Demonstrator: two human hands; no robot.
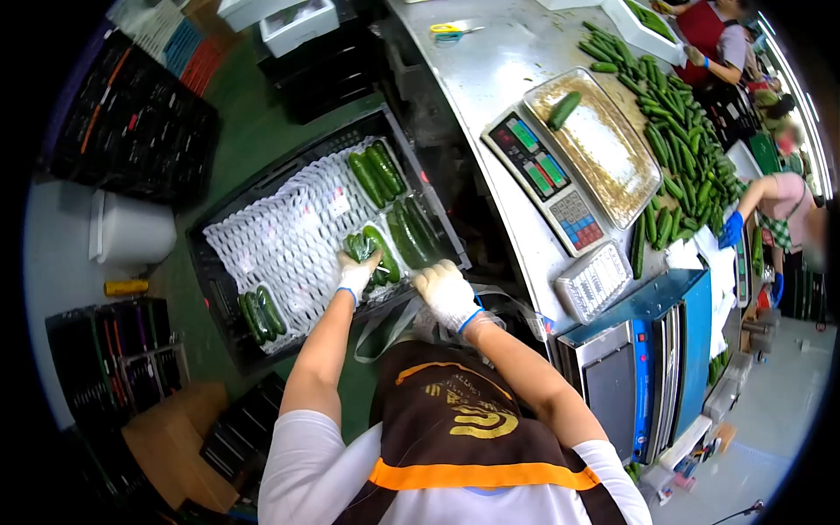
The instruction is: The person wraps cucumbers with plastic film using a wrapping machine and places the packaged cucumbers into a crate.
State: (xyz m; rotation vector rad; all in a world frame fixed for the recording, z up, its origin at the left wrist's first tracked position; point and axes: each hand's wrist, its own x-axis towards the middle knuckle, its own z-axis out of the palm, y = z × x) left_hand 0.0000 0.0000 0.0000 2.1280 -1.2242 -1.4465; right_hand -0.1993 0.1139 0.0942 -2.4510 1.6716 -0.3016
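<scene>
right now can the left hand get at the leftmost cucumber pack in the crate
Probably yes, though the left hand would first have to leave another pack its fingers are on. Toward the leftmost cucumber pack, only foam netting shows between.

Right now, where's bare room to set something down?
Bare: white foam netting between your white-gloved left hand and the black plastic crate's left corner; silver metal table between yellow-blue scissors and white digital scale. Green cucumbers crowd the table's right.
</scene>
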